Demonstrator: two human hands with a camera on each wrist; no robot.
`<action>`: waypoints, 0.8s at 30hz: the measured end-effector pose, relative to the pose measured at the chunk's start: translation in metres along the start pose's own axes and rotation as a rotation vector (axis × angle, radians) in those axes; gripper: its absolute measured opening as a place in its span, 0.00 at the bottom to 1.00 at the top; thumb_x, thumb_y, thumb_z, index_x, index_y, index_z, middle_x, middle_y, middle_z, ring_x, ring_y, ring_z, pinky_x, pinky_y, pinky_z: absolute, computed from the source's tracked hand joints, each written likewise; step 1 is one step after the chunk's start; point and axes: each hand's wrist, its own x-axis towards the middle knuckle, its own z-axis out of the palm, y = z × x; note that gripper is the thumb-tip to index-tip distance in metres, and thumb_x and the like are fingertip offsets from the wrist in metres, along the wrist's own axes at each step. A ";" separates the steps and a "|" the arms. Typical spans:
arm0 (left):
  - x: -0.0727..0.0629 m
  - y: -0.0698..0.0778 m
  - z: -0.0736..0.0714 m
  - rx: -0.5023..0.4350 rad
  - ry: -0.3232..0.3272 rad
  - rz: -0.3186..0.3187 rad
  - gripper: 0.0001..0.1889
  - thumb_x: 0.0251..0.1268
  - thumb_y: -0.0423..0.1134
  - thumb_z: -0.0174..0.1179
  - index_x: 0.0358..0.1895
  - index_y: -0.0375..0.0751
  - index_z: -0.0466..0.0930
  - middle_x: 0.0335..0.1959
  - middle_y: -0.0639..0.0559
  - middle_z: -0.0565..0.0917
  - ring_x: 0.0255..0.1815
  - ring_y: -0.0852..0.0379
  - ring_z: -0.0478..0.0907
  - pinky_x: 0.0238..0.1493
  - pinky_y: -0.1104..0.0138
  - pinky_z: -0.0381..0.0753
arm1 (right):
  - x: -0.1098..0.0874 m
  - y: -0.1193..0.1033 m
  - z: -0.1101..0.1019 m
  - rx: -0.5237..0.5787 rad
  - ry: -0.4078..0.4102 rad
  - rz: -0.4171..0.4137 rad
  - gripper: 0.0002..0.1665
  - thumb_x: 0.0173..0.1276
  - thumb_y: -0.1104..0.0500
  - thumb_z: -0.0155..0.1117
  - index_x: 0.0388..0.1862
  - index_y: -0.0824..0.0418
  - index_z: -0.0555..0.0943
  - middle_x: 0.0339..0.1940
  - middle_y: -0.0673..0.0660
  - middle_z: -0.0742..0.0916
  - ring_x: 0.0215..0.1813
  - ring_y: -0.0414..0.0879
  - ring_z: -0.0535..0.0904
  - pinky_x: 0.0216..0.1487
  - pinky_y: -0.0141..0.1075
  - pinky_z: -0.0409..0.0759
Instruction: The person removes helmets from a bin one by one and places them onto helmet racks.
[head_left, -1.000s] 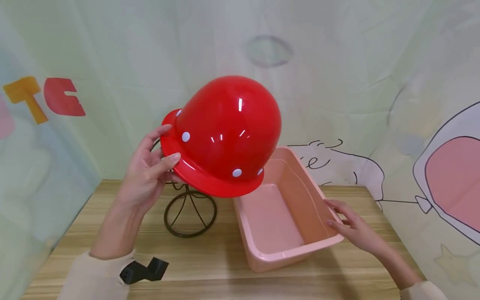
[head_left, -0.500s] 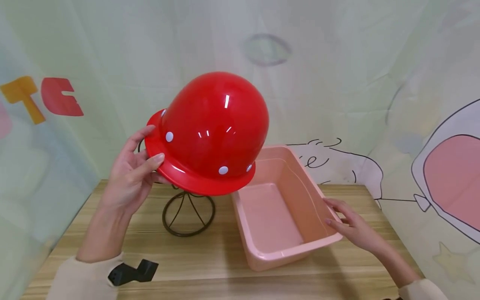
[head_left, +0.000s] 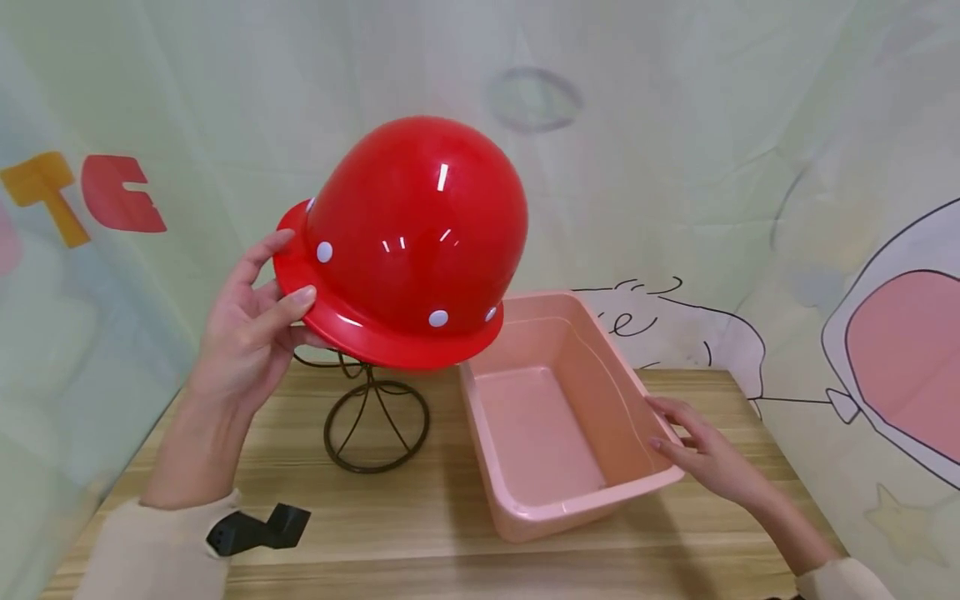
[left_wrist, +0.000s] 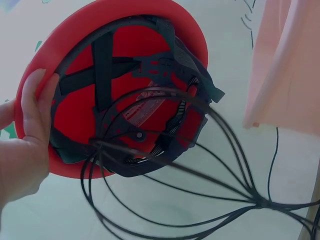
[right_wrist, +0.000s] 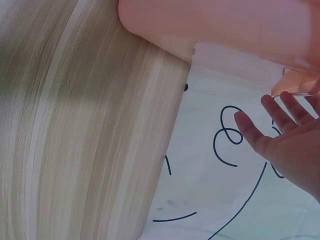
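Note:
My left hand [head_left: 243,342] holds a red hard hat [head_left: 420,242] by its brim, thumb on top and fingers underneath. The hat is tilted and raised above the table. Its underside shows black straps [left_wrist: 102,75] in the left wrist view. A black wire stand [head_left: 377,425] is behind and below the hat; its looped top [left_wrist: 220,125] overlaps the hat's opening in the left wrist view. My right hand [head_left: 708,454] grips the right rim of a pink plastic bin [head_left: 491,450], thumb and index finger reaching over the edge. Nothing shows inside the bin.
A wood-grain table [head_left: 360,533] carries the stand and the bin. Behind it and at both sides hangs a pale printed curtain [head_left: 637,150]. A black wrist mount [head_left: 258,531] sits on my left sleeve.
My left hand has carried the hard hat leftward, then upward, showing more of the stand's base. The right hand and the bin have stayed in place.

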 end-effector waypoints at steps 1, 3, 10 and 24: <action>0.000 0.001 -0.001 -0.010 0.005 0.010 0.25 0.62 0.20 0.46 0.63 0.36 0.59 0.47 0.37 0.76 0.38 0.47 0.81 0.31 0.64 0.82 | 0.000 0.000 0.000 0.001 0.000 -0.001 0.29 0.64 0.64 0.59 0.64 0.64 0.64 0.60 0.61 0.70 0.55 0.30 0.65 0.46 0.35 0.77; -0.001 0.004 -0.005 -0.040 0.012 0.027 0.25 0.62 0.19 0.46 0.62 0.35 0.59 0.48 0.37 0.75 0.39 0.46 0.81 0.31 0.63 0.82 | 0.000 0.000 0.000 0.001 0.002 0.000 0.29 0.64 0.64 0.59 0.64 0.64 0.64 0.60 0.61 0.70 0.55 0.31 0.66 0.46 0.34 0.77; -0.007 0.008 -0.018 -0.156 0.007 0.061 0.26 0.61 0.16 0.43 0.63 0.33 0.57 0.51 0.36 0.71 0.43 0.45 0.79 0.32 0.60 0.80 | 0.000 -0.003 0.000 0.000 0.010 -0.002 0.29 0.64 0.64 0.59 0.64 0.64 0.65 0.59 0.62 0.71 0.55 0.36 0.68 0.46 0.35 0.78; -0.027 0.002 -0.046 -0.204 -0.001 0.061 0.25 0.62 0.16 0.39 0.63 0.32 0.54 0.53 0.36 0.71 0.45 0.44 0.78 0.33 0.60 0.81 | 0.000 -0.006 0.000 -0.007 0.009 -0.009 0.30 0.64 0.65 0.59 0.64 0.62 0.65 0.60 0.62 0.71 0.55 0.35 0.67 0.45 0.37 0.78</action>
